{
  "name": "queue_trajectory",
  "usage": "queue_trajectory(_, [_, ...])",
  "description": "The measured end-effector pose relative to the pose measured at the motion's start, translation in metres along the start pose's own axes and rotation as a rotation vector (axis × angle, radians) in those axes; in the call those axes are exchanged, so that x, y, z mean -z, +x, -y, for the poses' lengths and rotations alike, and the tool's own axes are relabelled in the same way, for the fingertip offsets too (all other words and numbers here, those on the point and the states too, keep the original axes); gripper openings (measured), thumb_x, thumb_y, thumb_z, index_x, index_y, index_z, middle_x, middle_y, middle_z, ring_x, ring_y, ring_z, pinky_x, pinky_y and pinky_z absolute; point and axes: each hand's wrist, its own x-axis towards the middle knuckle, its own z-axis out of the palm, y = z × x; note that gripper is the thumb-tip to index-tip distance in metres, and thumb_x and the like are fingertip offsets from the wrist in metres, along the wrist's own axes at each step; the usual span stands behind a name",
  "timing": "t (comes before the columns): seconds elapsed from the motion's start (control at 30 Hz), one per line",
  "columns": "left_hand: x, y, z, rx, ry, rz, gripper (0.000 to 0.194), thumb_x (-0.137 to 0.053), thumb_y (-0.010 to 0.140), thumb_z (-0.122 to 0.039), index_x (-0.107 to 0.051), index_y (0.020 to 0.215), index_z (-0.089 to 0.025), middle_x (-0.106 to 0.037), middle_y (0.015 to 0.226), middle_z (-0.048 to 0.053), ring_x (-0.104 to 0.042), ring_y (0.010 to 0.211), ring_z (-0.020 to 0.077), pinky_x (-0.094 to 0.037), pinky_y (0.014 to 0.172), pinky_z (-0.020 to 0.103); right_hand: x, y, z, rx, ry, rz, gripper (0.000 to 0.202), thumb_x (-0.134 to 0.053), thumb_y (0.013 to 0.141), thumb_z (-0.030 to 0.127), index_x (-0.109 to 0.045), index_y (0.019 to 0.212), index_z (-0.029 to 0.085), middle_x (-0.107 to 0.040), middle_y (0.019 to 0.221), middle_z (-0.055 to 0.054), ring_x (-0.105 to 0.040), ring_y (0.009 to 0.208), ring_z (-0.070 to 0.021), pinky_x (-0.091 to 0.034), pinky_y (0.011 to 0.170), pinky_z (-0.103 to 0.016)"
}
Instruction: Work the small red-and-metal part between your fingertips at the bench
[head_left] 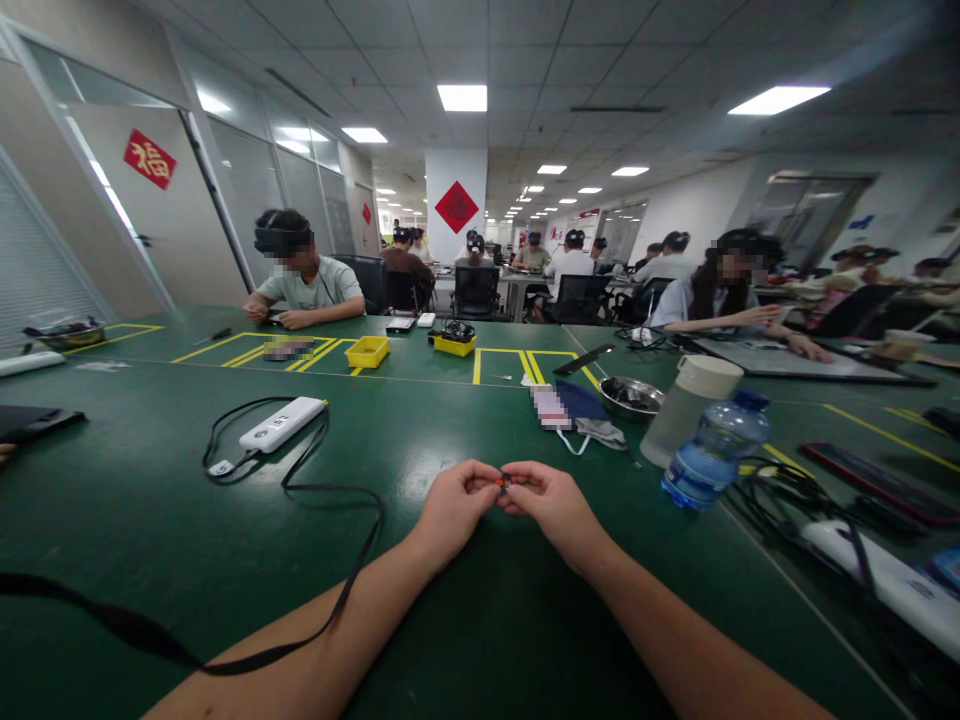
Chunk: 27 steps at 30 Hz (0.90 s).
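Note:
My left hand [459,503] and my right hand [546,498] meet over the green table [420,420], fingertips pinched together. Between them is a small black and orange piece [504,484], mostly covered by the fingers, so its kind does not show. Both hands grip it, the left from one side and the right from the other. A black cable runs across my left forearm to a white power bank [283,425] lying on the table to the left.
To the right stand a blue-capped water bottle [716,450], a frosted bottle [686,410] and a metal bowl [631,397]. Yellow trays [367,352] sit farther back. Black cables and another white power bank [885,580] lie at right. People sit across the table.

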Motion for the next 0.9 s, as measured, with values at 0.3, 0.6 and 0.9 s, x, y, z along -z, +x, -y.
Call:
queue_trajectory(0.3, [0.0006,-0.0001,-0.0042,-0.052,0.088,-0.056,0.014,-0.062,0.072,-0.021,-0.064,0.083,-0.014,-0.068,0.082,0.006,-0.064,0.074,0.0162,-0.049,0.071,0.026,0.0007,-0.0002,0.0014,0.001,0.009,-0.012,0.034,-0.066,0.067,0.026,-0.060,0.098,0.013,-0.068,0.085,-0.007,-0.067,0.071,-0.0173,-0.054,0.069,-0.033])
queue_trajectory(0.6, [0.0000,-0.0014,-0.0037,-0.059,0.064,-0.053,0.017,-0.064,0.071,-0.024,-0.065,0.085,-0.015,-0.068,0.081,0.006,-0.064,0.073,0.0167,-0.050,0.069,0.027,-0.0002,-0.0010,0.0025,0.015,0.006,-0.023,0.033,-0.065,0.067,0.026,-0.061,0.097,0.013,-0.068,0.083,-0.006,-0.066,0.070,-0.0171,-0.054,0.069,-0.033])
queue_trajectory(0.9, [0.0002,-0.0017,-0.0050,-0.073,0.129,-0.072,0.016,-0.062,0.073,-0.024,-0.065,0.085,-0.014,-0.067,0.080,0.006,-0.063,0.072,0.0161,-0.049,0.068,0.026,0.0004,0.0004,-0.0011,0.012,0.013,-0.020,0.034,-0.064,0.067,0.026,-0.060,0.098,0.013,-0.068,0.085,-0.007,-0.067,0.069,-0.0171,-0.054,0.069,-0.033])
